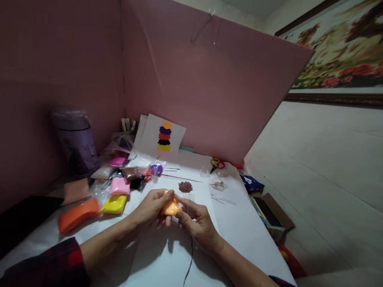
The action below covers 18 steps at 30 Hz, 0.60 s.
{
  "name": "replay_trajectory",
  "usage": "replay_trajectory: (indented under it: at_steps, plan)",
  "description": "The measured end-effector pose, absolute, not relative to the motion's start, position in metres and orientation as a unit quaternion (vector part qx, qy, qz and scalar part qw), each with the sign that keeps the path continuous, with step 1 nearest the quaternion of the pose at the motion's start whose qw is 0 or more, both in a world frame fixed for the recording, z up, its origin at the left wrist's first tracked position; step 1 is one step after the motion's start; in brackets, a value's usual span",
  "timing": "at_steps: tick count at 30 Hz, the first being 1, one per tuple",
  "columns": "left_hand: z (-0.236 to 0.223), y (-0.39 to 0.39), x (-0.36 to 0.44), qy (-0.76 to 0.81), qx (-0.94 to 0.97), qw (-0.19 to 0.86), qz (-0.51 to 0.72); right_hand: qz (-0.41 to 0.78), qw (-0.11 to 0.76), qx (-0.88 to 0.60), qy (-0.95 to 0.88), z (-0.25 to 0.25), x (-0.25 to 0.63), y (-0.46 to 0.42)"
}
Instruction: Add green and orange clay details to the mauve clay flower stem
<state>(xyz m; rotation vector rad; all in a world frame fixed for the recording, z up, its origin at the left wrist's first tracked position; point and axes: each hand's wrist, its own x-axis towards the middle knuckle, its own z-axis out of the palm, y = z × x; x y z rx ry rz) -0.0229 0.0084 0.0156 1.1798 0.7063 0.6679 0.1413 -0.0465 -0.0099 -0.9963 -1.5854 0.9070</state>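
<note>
Between both hands is a small shiny packet of light orange clay (171, 206), held above the white paper. My left hand (155, 204) grips its left side, with the thumb on top. At the packet's right edge my right hand (198, 221) pinches it between thumb and fingers. Just beyond the hands a brown, petalled clay piece (186, 187) lies on the paper. A thin dark cord (189, 263) runs down the paper below my right hand.
Several clay packets lie at the left, among them an orange one (79, 215) and a yellow one (114, 204). A purple tumbler (76, 143) stands behind them. Scissors (216, 164) and thin tools (223, 199) lie at the right. A card with colour patches (175, 137) leans against the pink board (206, 87).
</note>
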Motion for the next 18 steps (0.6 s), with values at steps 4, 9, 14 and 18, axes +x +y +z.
replay_trajectory:
  at_steps: [4,9,14,18]
  plan:
    - [0.014,0.005,-0.022,0.350,0.548,0.687,0.325,0.421,0.503,-0.406,-0.637,-0.014,0.142,-0.045]
    - [0.014,0.003,-0.022,0.352,0.564,0.669,0.332,0.497,0.494,-0.400,-0.591,-0.015,0.144,-0.043]
    - [0.016,0.000,-0.019,0.355,0.577,0.661,0.324,0.535,0.467,-0.383,-0.591,-0.009,0.145,-0.042]
    - [0.018,-0.002,-0.019,0.348,0.581,0.661,0.325,0.540,0.454,-0.380,-0.598,-0.004,0.145,-0.044]
